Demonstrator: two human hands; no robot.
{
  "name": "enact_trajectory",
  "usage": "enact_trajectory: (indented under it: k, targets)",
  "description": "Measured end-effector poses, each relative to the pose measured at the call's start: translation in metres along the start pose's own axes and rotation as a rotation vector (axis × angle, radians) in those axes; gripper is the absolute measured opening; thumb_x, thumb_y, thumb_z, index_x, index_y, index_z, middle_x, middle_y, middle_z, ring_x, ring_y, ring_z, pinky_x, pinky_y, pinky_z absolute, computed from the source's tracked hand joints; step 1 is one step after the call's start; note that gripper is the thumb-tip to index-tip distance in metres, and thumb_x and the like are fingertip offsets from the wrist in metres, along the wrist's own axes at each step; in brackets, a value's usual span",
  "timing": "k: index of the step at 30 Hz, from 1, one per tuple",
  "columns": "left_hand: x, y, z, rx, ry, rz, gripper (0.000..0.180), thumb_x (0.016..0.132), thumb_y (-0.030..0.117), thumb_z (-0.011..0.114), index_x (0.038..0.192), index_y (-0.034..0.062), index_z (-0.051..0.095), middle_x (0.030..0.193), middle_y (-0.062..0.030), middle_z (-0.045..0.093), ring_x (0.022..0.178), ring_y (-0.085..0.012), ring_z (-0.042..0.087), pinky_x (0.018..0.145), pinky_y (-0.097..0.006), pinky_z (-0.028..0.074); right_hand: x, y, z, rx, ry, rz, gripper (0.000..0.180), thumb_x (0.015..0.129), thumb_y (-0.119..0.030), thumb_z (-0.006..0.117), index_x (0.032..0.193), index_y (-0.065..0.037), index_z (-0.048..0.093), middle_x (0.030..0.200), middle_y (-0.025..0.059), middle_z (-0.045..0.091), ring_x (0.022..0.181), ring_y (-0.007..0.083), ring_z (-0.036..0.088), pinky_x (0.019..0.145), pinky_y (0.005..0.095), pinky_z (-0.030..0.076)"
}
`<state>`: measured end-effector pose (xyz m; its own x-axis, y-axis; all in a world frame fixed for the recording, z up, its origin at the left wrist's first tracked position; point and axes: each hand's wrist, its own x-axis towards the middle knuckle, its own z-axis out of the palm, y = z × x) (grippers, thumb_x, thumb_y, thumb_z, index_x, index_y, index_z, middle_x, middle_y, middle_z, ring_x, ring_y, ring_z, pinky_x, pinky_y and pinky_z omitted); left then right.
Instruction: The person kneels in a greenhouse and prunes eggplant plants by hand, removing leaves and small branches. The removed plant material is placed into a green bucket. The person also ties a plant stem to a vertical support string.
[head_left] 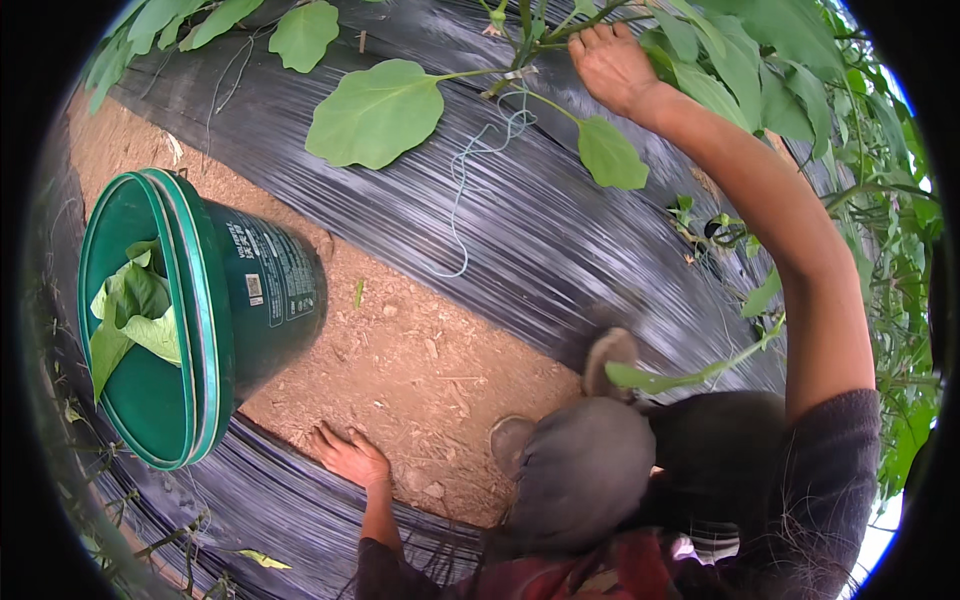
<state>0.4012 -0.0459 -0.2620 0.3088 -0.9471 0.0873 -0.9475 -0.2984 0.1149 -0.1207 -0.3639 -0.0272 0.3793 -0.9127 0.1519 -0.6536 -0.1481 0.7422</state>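
Observation:
My right hand point(612, 68) reaches up to a broad-leaved plant point(525, 55) that looks like an eggplant. Its fingers are curled in against the stem, and what lies inside them is hidden. A big green leaf point(376, 115) spreads to the left of that stem, and a smaller leaf point(612, 153) hangs below the hand. Light blue string point(460, 180) trails from the stem's base. Down low, my left hand point(352, 458) is set on the soil by the edge of the black film, fingers spread and holding nothing.
A green bucket point(265, 290) lies tilted on the bare soil path point(400, 350), its lid side point(140, 400) facing left with torn leaves point(135, 310) on it. Black plastic film point(390, 215) covers the beds on both sides. Dense foliage point(890, 240) crowds the right; my knee point(585, 470) is below.

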Motion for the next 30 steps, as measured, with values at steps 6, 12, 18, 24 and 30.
enact_trajectory:
  k: [6,12,18,24,30]
  targets:
    - [0.003,-0.004,0.001,0.014,-0.012,0.009,0.064,0.096,0.050,0.034,0.139,0.0024,0.039,0.144,-0.0212,0.036,0.135,-0.0384,0.030,0.111,-0.051,0.021,0.010,-0.041,0.065,0.523,-0.173,0.369,0.016,0.092,-0.016,0.043,0.101,-0.004,0.047,0.094,0.0193,0.064,0.079,0.0398,0.065,0.067,0.0514,0.051]
    - [0.006,-0.002,0.005,-0.015,-0.002,0.006,0.062,0.097,0.047,0.033,0.137,0.0004,0.040,0.142,-0.0237,0.037,0.133,-0.0406,0.032,0.109,-0.051,0.024,-0.010,-0.085,0.142,0.756,-0.313,0.476,0.022,0.095,-0.026,0.041,0.105,-0.007,0.042,0.099,0.0222,0.064,0.084,0.0443,0.063,0.073,0.0540,0.049]
    - [0.006,-0.006,0.007,0.019,-0.001,0.037,0.062,0.097,0.045,0.033,0.137,-0.0020,0.039,0.141,-0.0262,0.036,0.131,-0.0424,0.033,0.109,-0.051,0.025,0.018,-0.120,0.230,0.736,-0.012,0.394,0.022,0.094,-0.027,0.044,0.100,-0.008,0.053,0.094,0.0201,0.065,0.082,0.0431,0.063,0.074,0.0530,0.050]
    - [0.007,-0.001,0.000,0.198,-0.160,-0.047,0.062,0.096,0.044,0.037,0.144,0.0033,0.034,0.151,-0.0133,0.029,0.138,-0.0306,0.028,0.115,-0.040,0.017,0.046,-0.138,0.244,0.994,-0.410,0.403,0.029,0.085,-0.019,0.051,0.108,-0.007,0.063,0.094,0.0217,0.067,0.093,0.0384,0.064,0.080,0.0481,0.052]
    - [0.004,-0.002,0.009,-0.029,-0.020,-0.020,0.064,0.098,0.046,0.030,0.137,-0.0038,0.038,0.139,-0.0284,0.036,0.129,-0.0435,0.035,0.108,-0.051,0.026,0.022,-0.119,0.204,0.833,-0.538,0.431,0.027,0.087,-0.020,0.052,0.108,-0.003,0.054,0.095,0.0225,0.067,0.091,0.0395,0.065,0.080,0.0487,0.052]
